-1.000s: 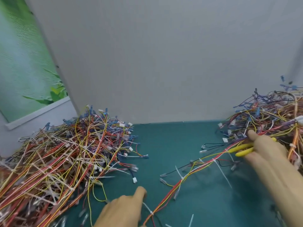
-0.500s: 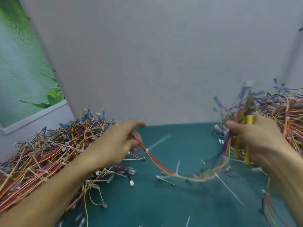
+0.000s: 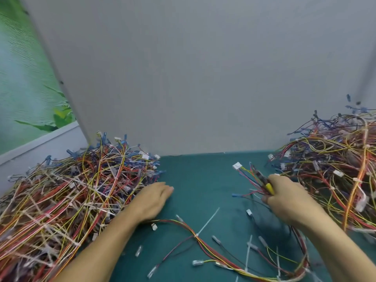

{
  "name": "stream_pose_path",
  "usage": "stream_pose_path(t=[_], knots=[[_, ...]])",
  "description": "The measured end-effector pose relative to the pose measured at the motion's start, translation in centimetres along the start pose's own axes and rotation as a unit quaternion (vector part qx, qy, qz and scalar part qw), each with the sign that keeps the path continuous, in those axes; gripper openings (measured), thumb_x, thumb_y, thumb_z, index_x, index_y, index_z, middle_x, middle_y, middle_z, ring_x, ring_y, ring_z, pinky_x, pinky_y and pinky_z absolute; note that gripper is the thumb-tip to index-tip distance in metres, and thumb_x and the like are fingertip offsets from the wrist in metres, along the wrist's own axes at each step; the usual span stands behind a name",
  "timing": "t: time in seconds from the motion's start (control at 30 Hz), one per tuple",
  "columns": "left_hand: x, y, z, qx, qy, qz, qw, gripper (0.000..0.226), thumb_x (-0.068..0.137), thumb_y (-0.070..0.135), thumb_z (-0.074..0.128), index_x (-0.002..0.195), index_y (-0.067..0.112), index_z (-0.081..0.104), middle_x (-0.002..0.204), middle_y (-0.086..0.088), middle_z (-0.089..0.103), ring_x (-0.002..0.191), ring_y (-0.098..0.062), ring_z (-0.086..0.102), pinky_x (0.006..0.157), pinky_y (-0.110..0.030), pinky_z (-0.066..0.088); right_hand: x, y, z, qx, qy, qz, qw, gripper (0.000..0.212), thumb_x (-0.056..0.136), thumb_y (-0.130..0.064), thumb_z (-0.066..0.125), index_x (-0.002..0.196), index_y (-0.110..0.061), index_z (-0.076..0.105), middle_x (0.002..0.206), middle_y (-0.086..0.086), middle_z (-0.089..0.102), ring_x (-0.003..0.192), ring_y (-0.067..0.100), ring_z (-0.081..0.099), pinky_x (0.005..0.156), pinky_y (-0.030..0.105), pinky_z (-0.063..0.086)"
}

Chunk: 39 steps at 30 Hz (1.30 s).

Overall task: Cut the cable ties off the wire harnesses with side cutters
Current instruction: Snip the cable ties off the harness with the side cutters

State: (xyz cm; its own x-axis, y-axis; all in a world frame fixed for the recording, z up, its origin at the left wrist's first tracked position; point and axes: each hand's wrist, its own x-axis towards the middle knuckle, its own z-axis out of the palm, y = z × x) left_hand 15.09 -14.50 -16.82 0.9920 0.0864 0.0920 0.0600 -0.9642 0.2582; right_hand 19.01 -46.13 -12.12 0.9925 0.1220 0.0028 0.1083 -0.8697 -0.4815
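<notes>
My right hand (image 3: 284, 198) grips the yellow-handled side cutters (image 3: 269, 187) together with a bunch of coloured wires from a harness (image 3: 247, 176) that ends in a white connector. The cutter's jaws point up and to the left, among those wires. My left hand (image 3: 152, 200) rests flat on the teal mat (image 3: 203, 180), fingers straight, at the edge of the left pile, holding nothing. Another harness (image 3: 205, 247) lies across the mat near me, with a white cable tie (image 3: 208, 222) sticking up from it.
A big heap of tied harnesses (image 3: 71, 200) fills the left side, and a second heap (image 3: 335, 169) the right. Loose cut ties and terminals (image 3: 248, 253) litter the mat's near part. A grey panel (image 3: 203, 78) stands behind.
My left hand has dropped from mid-air onto the mat and let go of the harness, which now lies on the mat. My right hand has come down with the cutters and wires.
</notes>
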Motion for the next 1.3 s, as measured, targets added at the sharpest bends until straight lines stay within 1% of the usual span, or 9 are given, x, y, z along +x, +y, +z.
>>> stream_pose_path(t=[0.1,0.2,0.47,0.73,0.87,1.0,1.13,1.23,1.3], knots=[[0.4,-1.7,1.1,0.079,0.017,0.021,0.997,0.044,0.104,0.031,0.033,0.144,0.013,0.041,0.152,-0.003,0.035,0.141,-0.015,0.029,0.114,-0.021,0.012,0.5,-0.2,0.4,0.024,0.001,0.001,1.000,0.016,0.085,-0.020,0.061,0.079,-0.016,0.046,0.086,0.009,0.059,0.086,0.030,0.055,0.065,0.033,0.037],[0.5,-3.8,0.7,0.073,0.031,0.022,0.997,0.045,0.104,0.028,0.033,0.146,0.014,0.037,0.155,0.000,0.030,0.144,-0.012,0.023,0.113,-0.016,0.005,1.0,-0.1,0.6,0.037,-0.008,0.009,0.999,0.017,0.084,-0.022,0.064,0.079,-0.016,0.049,0.081,0.006,0.059,0.080,0.027,0.054,0.059,0.032,0.034],[0.2,-9.0,-2.6,0.042,0.015,-0.031,0.999,0.044,0.098,0.025,0.051,0.140,0.011,0.047,0.149,-0.003,0.041,0.138,-0.016,0.036,0.113,-0.022,0.019,1.6,0.8,1.1,0.036,-0.046,0.014,0.998,0.015,0.083,-0.020,0.068,0.083,-0.013,0.054,0.083,0.008,0.061,0.082,0.027,0.058,0.067,0.032,0.043],[0.6,-9.7,-3.5,-0.019,0.043,-0.059,0.997,0.039,0.096,0.023,0.056,0.131,0.008,0.057,0.141,-0.006,0.052,0.131,-0.019,0.045,0.108,-0.026,0.027,2.7,5.2,-0.7,-0.021,0.000,0.105,0.994,0.019,0.080,-0.020,0.070,0.078,-0.016,0.051,0.083,0.009,0.061,0.076,0.027,0.057,0.063,0.031,0.041],[-0.2,-6.2,-3.6,-0.052,0.035,0.013,0.998,0.042,0.091,0.034,0.061,0.128,0.015,0.059,0.134,0.003,0.057,0.123,-0.010,0.050,0.105,-0.022,0.032,2.6,6.0,-1.2,-0.074,0.050,0.122,0.989,0.012,0.080,-0.012,0.059,0.084,-0.017,0.048,0.096,0.019,0.062,0.087,0.036,0.058,0.070,0.035,0.045],[-1.3,-2.3,-3.6,0.125,-0.102,0.128,0.979,0.053,0.079,0.057,0.065,0.123,0.027,0.059,0.122,0.012,0.058,0.113,-0.008,0.053,0.097,-0.023,0.040,2.1,4.8,-1.6,-0.097,0.056,0.112,0.987,0.010,0.081,-0.011,0.052,0.089,-0.015,0.048,0.093,0.017,0.059,0.084,0.035,0.054,0.071,0.038,0.047],[-1.5,-0.1,-3.9,0.282,-0.140,0.175,0.933,0.027,0.091,0.037,0.055,0.114,0.026,0.064,0.111,0.003,0.065,0.108,-0.019,0.057,0.091,-0.032,0.044,1.3,2.7,-3.0,0.005,0.036,0.050,0.998,0.007,0.081,-0.014,0.064,0.080,-0.012,0.057,0.079,0.015,0.065,0.070,0.030,0.057,0.056,0.031,0.042],[-1.2,1.6,-6.1,0.272,-0.097,0.218,0.932,0.022,0.094,0.029,0.054,0.110,0.026,0.069,0.108,0.002,0.067,0.106,-0.021,0.059,0.090,-0.033,0.044,0.1,1.2,-4.9,0.152,-0.021,0.022,0.988,0.011,0.082,-0.006,0.068,0.074,-0.006,0.060,0.060,0.013,0.061,0.054,0.025,0.053,0.054,0.033,0.046],[-1.1,3.4,-8.4,0.184,0.033,0.303,0.935,0.012,0.088,0.022,0.065,0.093,0.020,0.076,0.091,-0.002,0.070,0.088,-0.027,0.065,0.078,-0.036,0.049,-0.6,0.3,-6.4,0.237,-0.045,0.014,0.970,0.011,0.086,-0.003,0.067,0.077,-0.001,0.061,0.057,0.011,0.063,0.053,0.022,0.051,0.047,0.028,0.046]])
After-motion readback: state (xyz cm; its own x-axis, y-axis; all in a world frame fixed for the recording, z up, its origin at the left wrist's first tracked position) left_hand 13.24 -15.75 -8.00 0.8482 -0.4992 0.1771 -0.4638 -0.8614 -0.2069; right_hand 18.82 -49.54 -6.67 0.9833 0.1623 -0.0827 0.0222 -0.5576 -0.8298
